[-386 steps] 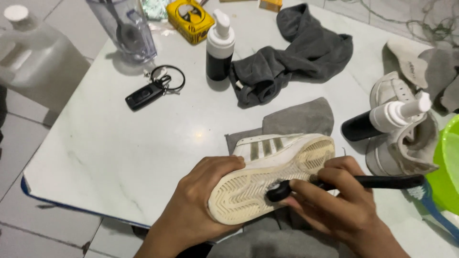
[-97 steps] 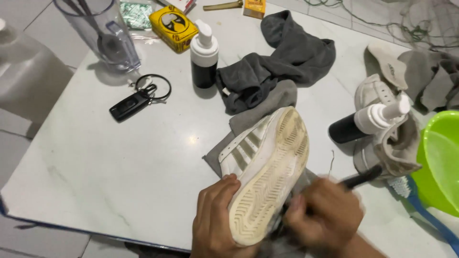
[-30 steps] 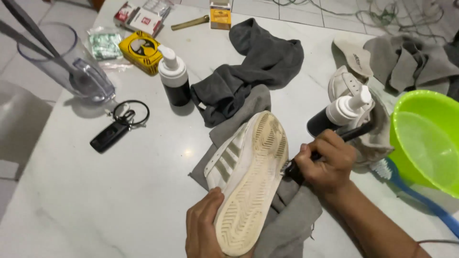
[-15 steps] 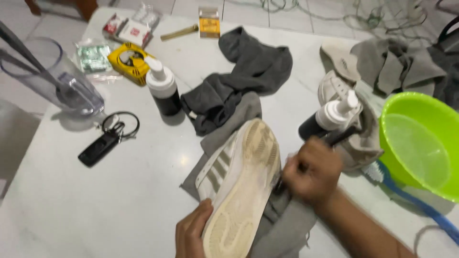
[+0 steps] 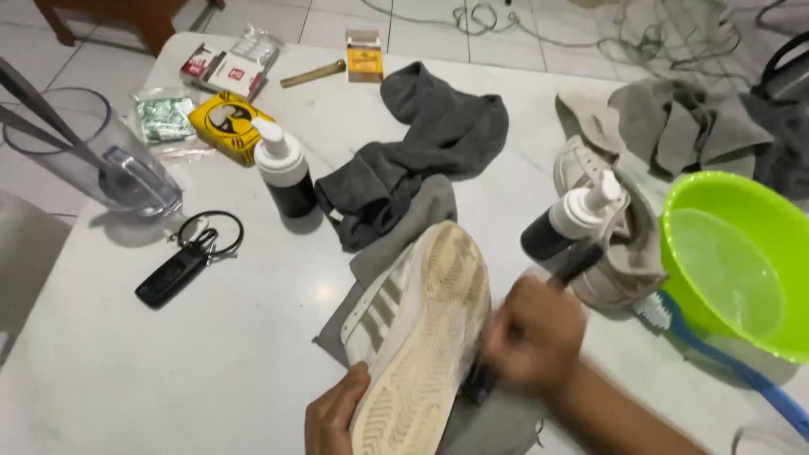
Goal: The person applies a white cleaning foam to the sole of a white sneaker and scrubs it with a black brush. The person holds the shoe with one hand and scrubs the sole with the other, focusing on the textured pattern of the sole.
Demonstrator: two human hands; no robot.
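A white sneaker [image 5: 417, 329] with grey side stripes is tilted on its edge, its dirty pale sole facing up. My left hand [image 5: 334, 414] grips its heel end from below. My right hand [image 5: 533, 334], blurred, is closed on a black-handled brush [image 5: 576, 262] and presses it against the sneaker's right side; the bristle end is hidden behind the shoe. A grey cloth [image 5: 396, 244] lies under the sneaker on the white table [image 5: 126, 379].
A green basin [image 5: 742, 261] stands at right with a blue toothbrush [image 5: 716, 354] beside it. A second sneaker [image 5: 619, 253] holds a pump bottle [image 5: 566, 221]. Another pump bottle [image 5: 286, 179], dark grey towel [image 5: 421, 147], clear jug [image 5: 101, 164], car key [image 5: 181, 265] and yellow box [image 5: 229, 123] lie behind.
The view has shifted so the things sit lower and more to the right. My right hand slid down along the sneaker's side with the brush. My left hand keeps hold of the heel.
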